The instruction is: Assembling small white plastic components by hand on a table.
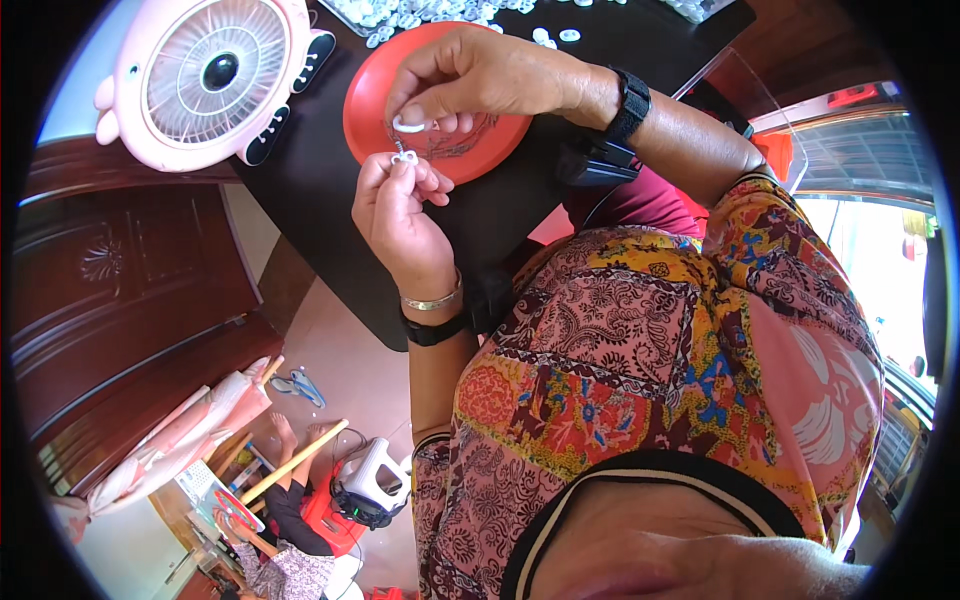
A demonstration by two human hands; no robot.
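Over a round red plate (366, 105), both my hands work close together. In the pinched fingers of my left hand (402, 222) is a small white plastic piece (404, 157) with rounded loops. A thin metal pin (399, 146) stands up from it. My right hand (490, 78) reaches in from the right, its thumb and fingers closed on a small curved white plastic piece (409, 127) just above that pin. A gap shows between the two pieces. Thin metal pins (468, 143) lie loose in the plate, partly hidden by my hands.
A pink fan (222, 72) stands on the dark table (320, 240) at the left. Several small white plastic pieces (430, 12) are heaped at the far edge. Lower left, another person (290, 545) sits on the floor side near a red stool (328, 512).
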